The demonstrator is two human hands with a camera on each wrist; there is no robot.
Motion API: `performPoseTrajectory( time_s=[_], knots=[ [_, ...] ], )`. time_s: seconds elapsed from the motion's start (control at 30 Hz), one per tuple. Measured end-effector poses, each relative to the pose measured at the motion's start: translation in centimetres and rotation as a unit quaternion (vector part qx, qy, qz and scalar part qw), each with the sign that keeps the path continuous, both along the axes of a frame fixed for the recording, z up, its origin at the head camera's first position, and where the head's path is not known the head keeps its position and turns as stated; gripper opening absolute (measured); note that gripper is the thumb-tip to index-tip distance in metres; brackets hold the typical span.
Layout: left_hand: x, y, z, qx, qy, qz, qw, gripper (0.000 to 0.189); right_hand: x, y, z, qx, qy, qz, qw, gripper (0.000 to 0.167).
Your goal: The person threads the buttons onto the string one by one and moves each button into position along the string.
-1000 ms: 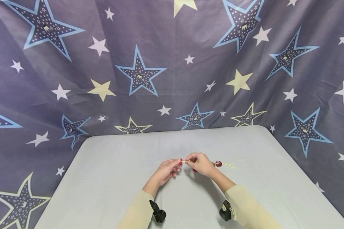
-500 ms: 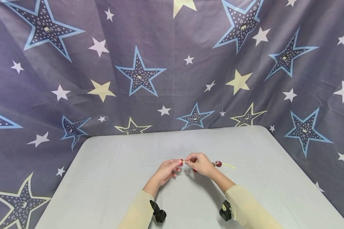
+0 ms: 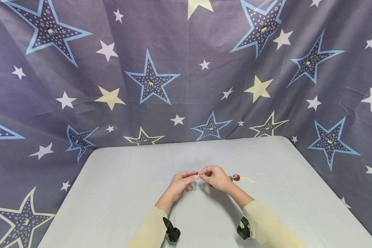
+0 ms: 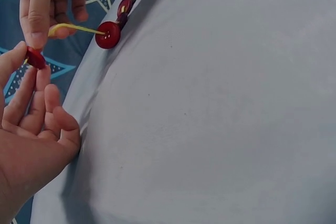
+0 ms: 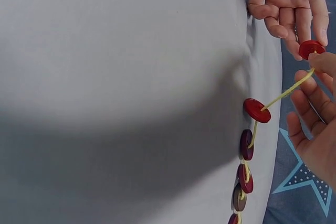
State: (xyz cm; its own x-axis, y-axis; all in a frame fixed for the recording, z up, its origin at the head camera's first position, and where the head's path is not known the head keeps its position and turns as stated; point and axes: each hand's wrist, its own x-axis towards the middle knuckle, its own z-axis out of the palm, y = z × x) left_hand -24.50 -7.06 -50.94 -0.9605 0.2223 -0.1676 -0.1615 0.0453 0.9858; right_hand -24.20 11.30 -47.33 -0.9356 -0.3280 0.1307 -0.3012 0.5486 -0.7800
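My left hand (image 3: pixel 180 183) pinches a red button (image 5: pixel 312 49) by its edge between thumb and fingertips, the other fingers loosely bent. Close against it, my right hand (image 3: pixel 216 177) pinches a yellow cord (image 5: pixel 287 92) between thumb and forefinger, right at the button's face. A bit of yellow also shows on the button's far side in the left wrist view. From the right fingers the cord runs down through another red button (image 4: pixel 108 35) and on through several dark red and brown buttons (image 5: pixel 246 144). In the head view the right hand hides most of that string.
A grey-white cloth (image 3: pixel 136 199) covers the table. At the string's far end, a dark red button (image 3: pixel 236 177) and the loose cord tail (image 3: pixel 248 179) lie right of the right hand. A star-patterned curtain (image 3: pixel 186 69) hangs behind the table.
The left hand has shifted slightly right with the red button, which now meets the right fingertips. Less cord shows between the hands. The right hand has hardly moved.
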Motion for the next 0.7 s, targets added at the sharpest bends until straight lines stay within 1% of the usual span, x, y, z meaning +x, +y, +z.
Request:
performPoseTrajectory(
  time_s=[0.13,0.23,0.47,0.57,0.7],
  knots=[
    [-0.1,0.0,-0.1,-0.003,0.008,0.013,0.9999,0.040,0.0,-0.1,-0.1,-0.006,-0.003,0.003,1.0000,0.008],
    [0.0,0.0,0.0,-0.006,0.015,0.017,0.9997,0.039,-0.1,-0.2,-0.2,-0.012,-0.002,0.005,0.9999,0.009],
    [0.1,0.0,0.1,-0.019,0.015,0.032,0.9992,0.036,-0.1,-0.3,-0.2,-0.023,-0.004,0.008,0.9997,0.009],
    [0.3,0.0,0.5,-0.027,0.018,0.037,0.9988,0.034,-0.1,-0.3,-0.2,-0.026,-0.003,0.010,0.9996,0.009],
    [1.1,-0.1,2.1,-0.034,0.026,0.036,0.9984,0.032,-0.1,-0.4,-0.3,-0.028,-0.005,0.013,0.9995,0.009]
  ],
)
